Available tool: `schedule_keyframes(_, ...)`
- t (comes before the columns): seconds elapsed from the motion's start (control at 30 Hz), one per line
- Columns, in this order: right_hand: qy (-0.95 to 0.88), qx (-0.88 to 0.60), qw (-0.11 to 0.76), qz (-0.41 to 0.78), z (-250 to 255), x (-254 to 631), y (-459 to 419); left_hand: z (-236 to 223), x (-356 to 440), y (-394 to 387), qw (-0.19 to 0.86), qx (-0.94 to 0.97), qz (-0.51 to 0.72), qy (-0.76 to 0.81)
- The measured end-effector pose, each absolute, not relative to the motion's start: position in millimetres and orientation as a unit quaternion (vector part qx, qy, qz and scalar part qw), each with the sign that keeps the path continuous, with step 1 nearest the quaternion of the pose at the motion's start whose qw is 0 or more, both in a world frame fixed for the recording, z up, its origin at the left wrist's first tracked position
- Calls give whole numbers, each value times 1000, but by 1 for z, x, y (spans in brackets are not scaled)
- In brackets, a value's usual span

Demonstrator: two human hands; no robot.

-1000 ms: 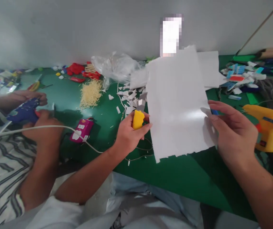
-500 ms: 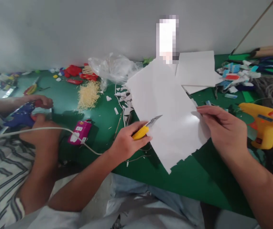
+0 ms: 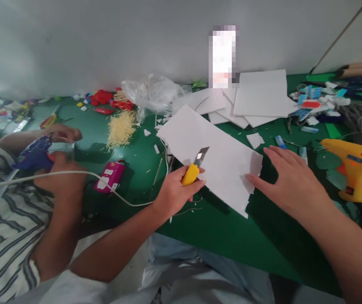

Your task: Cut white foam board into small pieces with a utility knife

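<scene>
The left hand (image 3: 174,190) gripped the yellow knife (image 3: 190,175) in its fingers, blade (image 3: 201,156) bared over the white board (image 3: 225,164), centre of the frame. The right hand (image 3: 298,185) was open, thumb over the board's right edge; contact was unclear. Good handling called for a steady board and fingertips away from the blade.

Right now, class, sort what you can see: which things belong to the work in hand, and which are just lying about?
In the work:
- yellow cutter, blade out, in the left hand
- jagged-ended white sheet, right hand open at its edge

Apparently lying about:
- yellow glue gun
- overlapping white boards behind
- clear plastic bag
- pale yellow shreds
</scene>
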State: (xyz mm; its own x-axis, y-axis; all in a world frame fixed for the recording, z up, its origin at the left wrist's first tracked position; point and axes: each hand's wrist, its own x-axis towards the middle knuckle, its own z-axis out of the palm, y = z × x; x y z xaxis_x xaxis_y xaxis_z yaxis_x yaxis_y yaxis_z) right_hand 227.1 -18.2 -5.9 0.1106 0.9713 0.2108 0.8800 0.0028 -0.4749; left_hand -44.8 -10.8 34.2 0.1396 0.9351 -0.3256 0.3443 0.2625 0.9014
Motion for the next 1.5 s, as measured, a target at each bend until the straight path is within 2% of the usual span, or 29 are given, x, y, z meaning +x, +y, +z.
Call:
schedule_keyframes(0.13, -700, -690, 178, 42, -13, 224, -27, 37, -54, -11, 550, 599, 143, 565)
schedule_keyframes(0.3, -718, -676, 166, -6, -16, 228, -35, 39, -51, -14, 422, 723, 200, 508)
schedule_keyframes(0.37, -730, -667, 144, -29, -14, 231, -39, 44, -38, -13, 402, 757, 200, 475)
schedule_keyframes(0.57, -775, -625, 45, -82, 0, 232, -48, 60, 17, -2, 303, 847, -14, 436)
schedule_keyframes(0.77, -758, -649, -5, -67, 2, 231, -43, 47, 39, 4, 256, 862, -9, 437)
schedule_keyframes(1.13, -770, -636, 11, -55, -1, 233, -43, 39, 52, -1, 275, 865, -18, 420)
schedule_keyframes(1.5, -764, -639, 14, -87, -3, 227, -44, 45, 60, -6, 236, 873, -51, 423)
